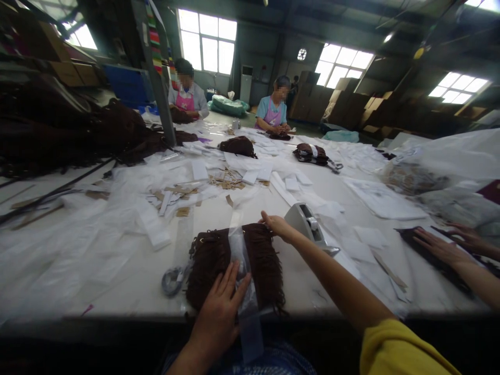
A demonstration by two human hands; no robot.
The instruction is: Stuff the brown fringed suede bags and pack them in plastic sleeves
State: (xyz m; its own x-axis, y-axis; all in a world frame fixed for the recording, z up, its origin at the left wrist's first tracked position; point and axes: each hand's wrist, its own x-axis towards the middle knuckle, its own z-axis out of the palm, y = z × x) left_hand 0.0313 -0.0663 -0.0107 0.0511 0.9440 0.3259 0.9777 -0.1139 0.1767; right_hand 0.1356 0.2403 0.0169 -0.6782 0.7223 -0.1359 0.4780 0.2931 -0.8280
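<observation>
Brown fringed bag point(267, 265) sits btm ctr of frame, its middle partly hidden by clear plastic strip point(236, 242) & L hand point(219, 298), which lies flat w/ fingers slightly apart. Front edge of tabletop point(312, 291) runs just below bag, w/ tape dispenser point(299, 223) near bag's upper R; R hand point(278, 226) reaches bag's top R corner, can't tell if its fingers pinch anything.
</observation>
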